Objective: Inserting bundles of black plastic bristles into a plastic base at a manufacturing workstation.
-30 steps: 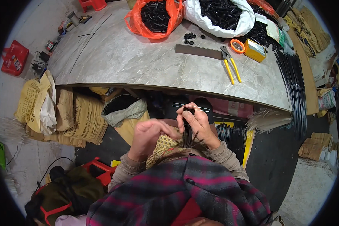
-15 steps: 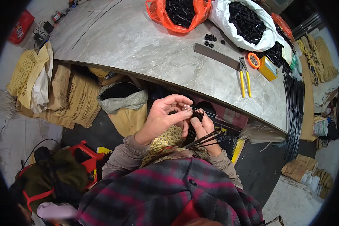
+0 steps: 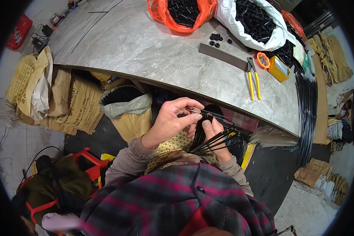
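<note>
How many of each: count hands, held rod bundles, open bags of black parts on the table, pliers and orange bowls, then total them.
Left hand and right hand: 2
Bundle of black rods: 1
Orange bag and white bag: 2
Yellow-handled pliers: 1
Orange bowl: 1
Total: 7

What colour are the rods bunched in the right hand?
The rods are black; the head view shows them best.

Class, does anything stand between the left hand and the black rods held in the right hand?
Nothing visible blocks the left hand from the black rods in the right hand; thin wires show at the left hand's fingertips, near the rods.
</note>
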